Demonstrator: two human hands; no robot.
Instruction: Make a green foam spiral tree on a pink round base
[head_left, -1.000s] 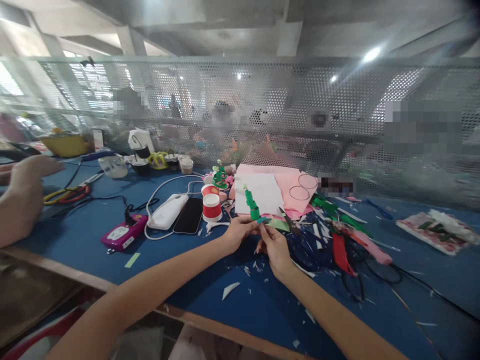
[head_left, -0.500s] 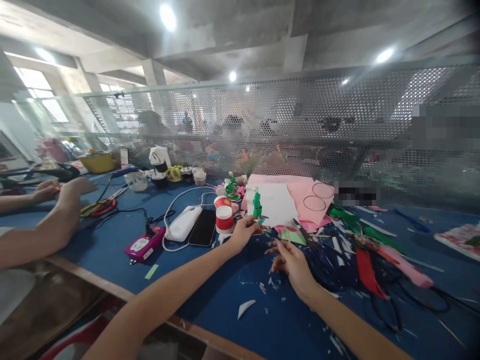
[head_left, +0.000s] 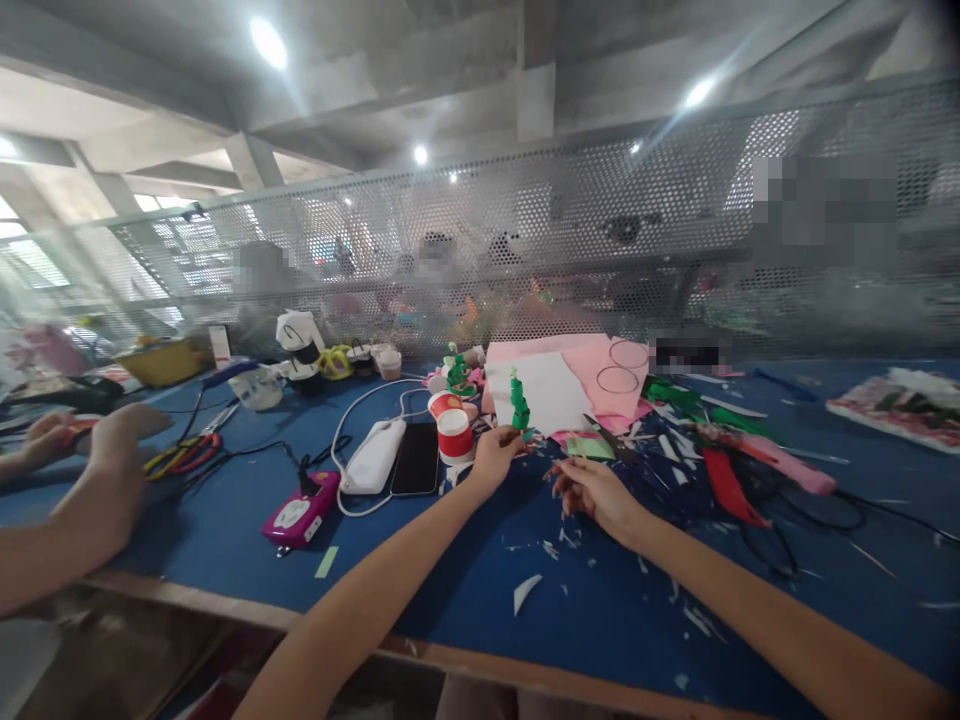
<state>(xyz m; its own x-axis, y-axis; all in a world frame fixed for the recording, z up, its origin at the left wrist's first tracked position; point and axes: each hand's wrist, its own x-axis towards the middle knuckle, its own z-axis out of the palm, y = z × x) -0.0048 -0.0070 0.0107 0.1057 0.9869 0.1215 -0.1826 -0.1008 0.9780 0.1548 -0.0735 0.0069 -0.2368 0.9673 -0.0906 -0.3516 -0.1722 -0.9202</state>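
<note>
My left hand (head_left: 495, 456) pinches the base of a small green paper tree (head_left: 518, 405) and holds it upright above the blue table (head_left: 585, 610). My right hand (head_left: 592, 490) rests low on the table just right of it, fingers loosely curled, with nothing visible in them. Small black scissors (head_left: 600, 432) and a light green paper scrap (head_left: 590, 447) lie just beyond my right hand.
Red-and-white paper cups (head_left: 453, 428), a black phone (head_left: 418, 458), a white power bank (head_left: 373, 456) and a pink charger (head_left: 300, 509) lie left. White and pink sheets (head_left: 577, 385) lie behind. Coloured scraps (head_left: 735, 470) are strewn right. Another person's hands (head_left: 97, 440) work at far left.
My right hand let go of the green tree and dropped to the table. My left hand keeps the tree upright. The view has tilted up and swung slightly.
</note>
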